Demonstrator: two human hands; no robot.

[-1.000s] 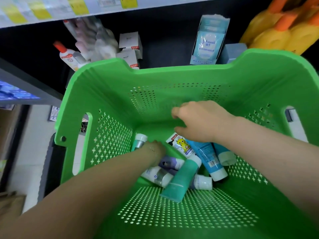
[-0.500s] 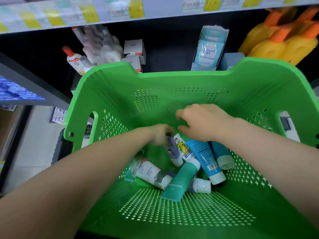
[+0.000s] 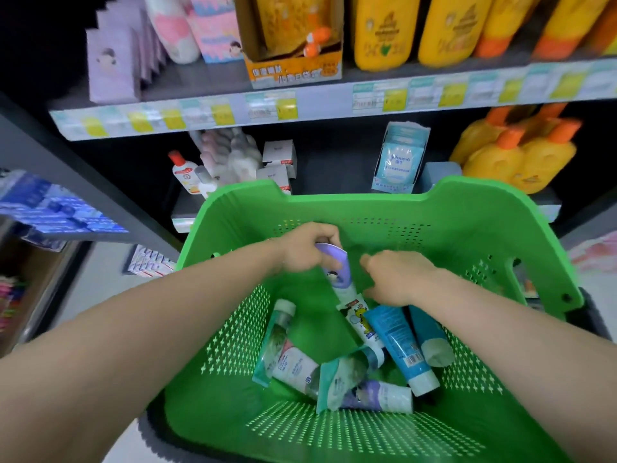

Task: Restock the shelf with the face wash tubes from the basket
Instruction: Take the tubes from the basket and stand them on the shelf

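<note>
Two bare hands reach down into a green basket (image 3: 467, 208) that fills the lower middle of the frame. The left hand (image 3: 305, 248) curls its fingers round the flat crimped end of a lavender tube (image 3: 337, 269), which is held cap-down near the basket's far wall. The right hand (image 3: 399, 279) is just beside it, knuckles up, with its fingers bent down onto the upper ends of the blue tubes (image 3: 397, 342). I cannot tell whether it grips them.

The blue tubes lean along the right wall, and a white cartoon tube (image 3: 362, 324) touches them on the left. Lower down, on the perforated floor of the basket, a teal tube (image 3: 340, 379), a second lavender tube (image 3: 377, 396), a white tube (image 3: 293, 365) and a clear greenish tube (image 3: 277, 339) overlap in a loose heap.

Behind the basket stands a dark shop shelf (image 3: 213, 78), edged with a strip of price labels (image 3: 287, 108). Its upper level carries lavender boxes (image 3: 113, 65), an orange display carton (image 3: 293, 41) and yellow bottles (image 3: 384, 31). The level below holds a red-capped bottle (image 3: 183, 172), white boxes (image 3: 278, 158), a pale-blue sachet box (image 3: 399, 162) and orange-capped yellow bottles (image 3: 514, 155). Blue packs (image 3: 50, 208) sit at the left edge above a pale grey floor (image 3: 100, 282).
</note>
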